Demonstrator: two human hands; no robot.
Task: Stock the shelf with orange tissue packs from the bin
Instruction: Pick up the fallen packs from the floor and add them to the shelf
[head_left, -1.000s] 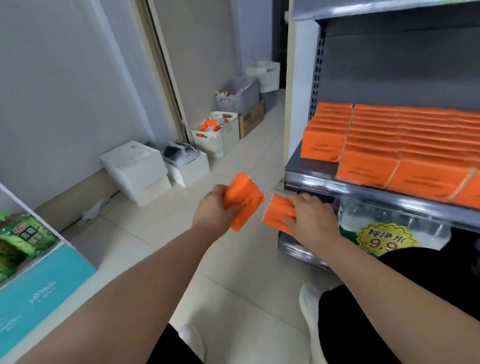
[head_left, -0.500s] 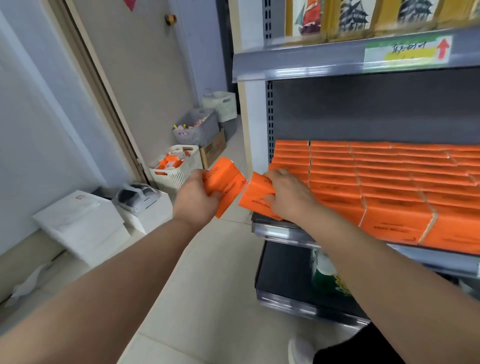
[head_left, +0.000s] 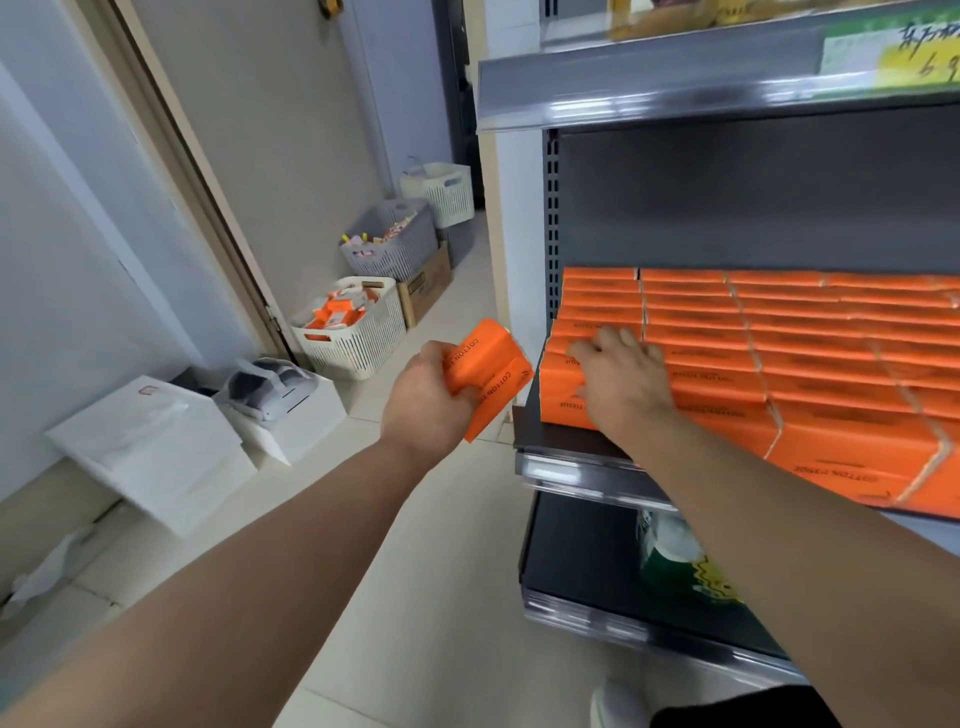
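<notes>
Orange tissue packs (head_left: 779, 364) in rows on grey metal shelf (head_left: 566, 447), right of scene. Right hand (head_left: 621, 382) flat, fingers spread, pressing nearest-left pack (head_left: 558, 395) at shelf front corner; not curled around it. Left hand (head_left: 428, 402) closed around two orange packs (head_left: 488, 371), held just left of shelf. White slatted bin (head_left: 358, 343) with orange packs on floor, far left, by wall.

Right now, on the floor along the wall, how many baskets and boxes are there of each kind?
White baskets: 2
Grey baskets: 1
Cardboard boxes: 1
White boxes: 2
Total: 6
</notes>
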